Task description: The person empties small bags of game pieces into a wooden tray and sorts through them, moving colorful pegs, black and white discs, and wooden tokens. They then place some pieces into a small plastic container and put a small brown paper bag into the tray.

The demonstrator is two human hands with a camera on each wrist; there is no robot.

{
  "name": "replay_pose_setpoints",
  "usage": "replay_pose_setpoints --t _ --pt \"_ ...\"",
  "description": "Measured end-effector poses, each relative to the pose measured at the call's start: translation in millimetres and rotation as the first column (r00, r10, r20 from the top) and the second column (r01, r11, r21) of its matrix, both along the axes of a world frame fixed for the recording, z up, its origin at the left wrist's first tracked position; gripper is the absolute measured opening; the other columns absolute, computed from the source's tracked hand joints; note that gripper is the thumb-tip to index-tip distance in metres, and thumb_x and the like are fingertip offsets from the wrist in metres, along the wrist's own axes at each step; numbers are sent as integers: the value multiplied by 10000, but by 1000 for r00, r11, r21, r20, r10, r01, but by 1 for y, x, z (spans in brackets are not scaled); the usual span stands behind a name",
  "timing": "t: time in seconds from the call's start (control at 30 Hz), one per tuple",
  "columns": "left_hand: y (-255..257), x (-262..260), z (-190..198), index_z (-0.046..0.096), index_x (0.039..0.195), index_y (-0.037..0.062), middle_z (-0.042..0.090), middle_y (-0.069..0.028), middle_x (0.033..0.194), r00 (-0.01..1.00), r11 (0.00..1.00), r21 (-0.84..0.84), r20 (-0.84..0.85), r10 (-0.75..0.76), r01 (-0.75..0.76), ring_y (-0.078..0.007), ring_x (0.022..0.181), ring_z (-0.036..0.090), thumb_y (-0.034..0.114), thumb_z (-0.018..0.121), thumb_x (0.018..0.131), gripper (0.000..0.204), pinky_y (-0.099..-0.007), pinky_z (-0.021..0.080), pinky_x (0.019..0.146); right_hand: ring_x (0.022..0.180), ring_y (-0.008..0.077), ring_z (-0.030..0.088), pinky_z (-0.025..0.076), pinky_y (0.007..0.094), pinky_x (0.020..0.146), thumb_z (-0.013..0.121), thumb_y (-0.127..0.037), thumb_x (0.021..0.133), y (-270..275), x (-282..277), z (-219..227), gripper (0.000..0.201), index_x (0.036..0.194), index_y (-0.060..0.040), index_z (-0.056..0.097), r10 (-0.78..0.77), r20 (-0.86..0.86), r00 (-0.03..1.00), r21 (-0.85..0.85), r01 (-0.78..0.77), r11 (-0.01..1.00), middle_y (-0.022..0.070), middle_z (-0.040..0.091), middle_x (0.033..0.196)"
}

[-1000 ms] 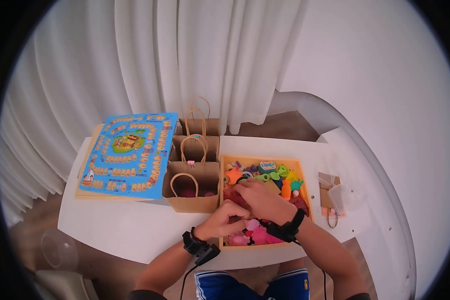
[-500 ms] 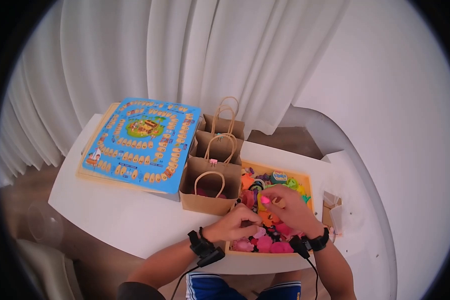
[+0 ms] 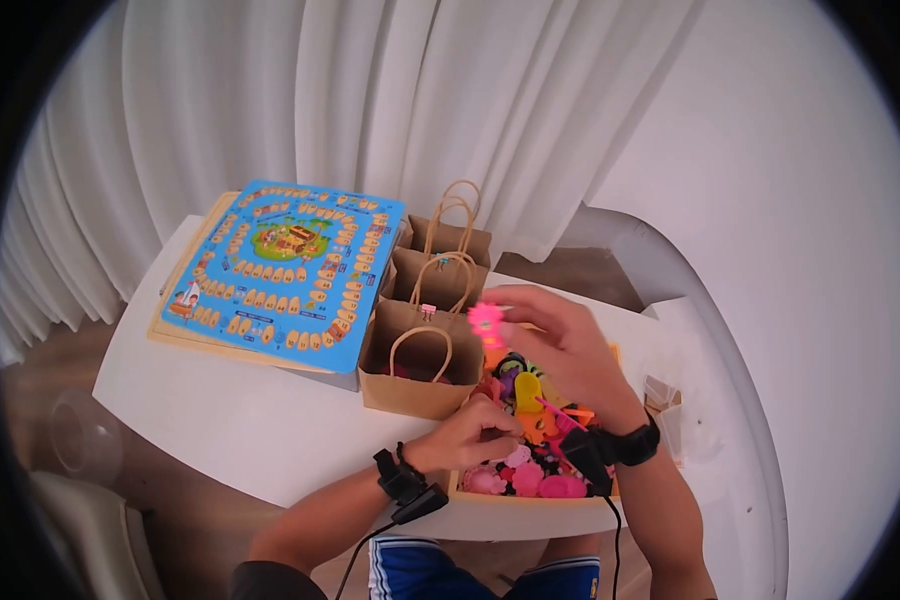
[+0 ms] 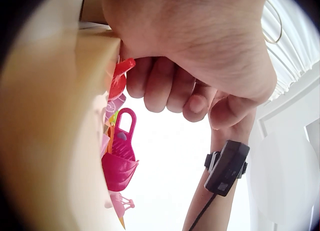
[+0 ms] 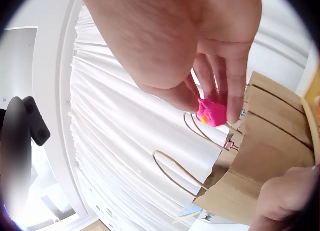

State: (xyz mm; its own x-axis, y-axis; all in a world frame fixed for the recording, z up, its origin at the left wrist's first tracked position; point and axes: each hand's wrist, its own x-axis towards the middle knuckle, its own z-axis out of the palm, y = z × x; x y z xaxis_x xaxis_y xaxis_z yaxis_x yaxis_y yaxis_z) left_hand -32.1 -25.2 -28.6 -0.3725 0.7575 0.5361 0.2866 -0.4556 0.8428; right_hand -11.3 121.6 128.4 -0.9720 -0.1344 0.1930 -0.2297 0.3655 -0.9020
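Note:
Between thumb and fingertips my right hand point(image 3: 565, 350) pinches a small bright pink toy point(image 3: 486, 322) with a yellow-orange spot, raised beside the front paper bag point(image 3: 420, 395). The right wrist view shows the pink toy point(image 5: 212, 112) at the fingertips, overlapping the bag handles. My left hand point(image 3: 470, 436) rests low at the left side of a wooden box point(image 3: 530, 502) full of colourful plastic toys. Its fingers point(image 4: 159, 85) are loosely curled, with nothing seen in them. Close by are a red piece point(image 4: 120, 78) and a magenta toy scoop point(image 4: 121, 158) in the left wrist view.
Three brown paper bags with upright handles stand in a row left of the box, with a pink clip point(image 3: 428, 311) on one. A blue game board point(image 3: 290, 270) lies further left. A cardboard piece and clear plastic container point(image 3: 662, 395) lie to the right.
My right hand came up out of the toys with the pink toy and moved up and left toward the bags. The left hand stayed at the box's left side. The head view shifted.

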Motion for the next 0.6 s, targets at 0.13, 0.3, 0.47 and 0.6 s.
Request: replay_pose_setpoints --t 0.13,0.3,0.47,0.6 --pt "2 2 -8 588 757 -64 545 -85 614 989 999 28 147 25 -29 -147 570 512 75 633 900 204 -320 390 563 1054 185 708 591 295 859 638 -57 1011 10 10 -10 230 1227 -5 698 -21 -145 989 169 45 985 108 731 1178" --pt "0 -1 -7 632 783 -80 630 -77 666 969 1000 12 247 -20 18 -128 615 568 99 601 900 216 -295 428 587 922 194 726 581 311 789 677 -44 957 45 69 -38 186 1136 -20 724 -118 60 991 457 78 886 108 741 1052" --pt "-1 1 -3 554 768 -49 502 -32 640 964 998 -7 259 -64 68 -78 630 481 122 601 948 253 -275 401 601 1031 306 697 578 383 888 738 -41 866 36 108 -68 319 1183 -62 700 74 11 997 636 -64 769 114 687 1164" --pt "-1 -1 -7 624 806 -70 592 -39 690 947 998 -18 316 -50 59 -88 631 497 174 615 938 277 -276 379 582 1132 330 647 548 414 964 754 -72 870 37 113 -90 317 1181 -73 692 88 -31 996 669 -45 742 112 649 1223"
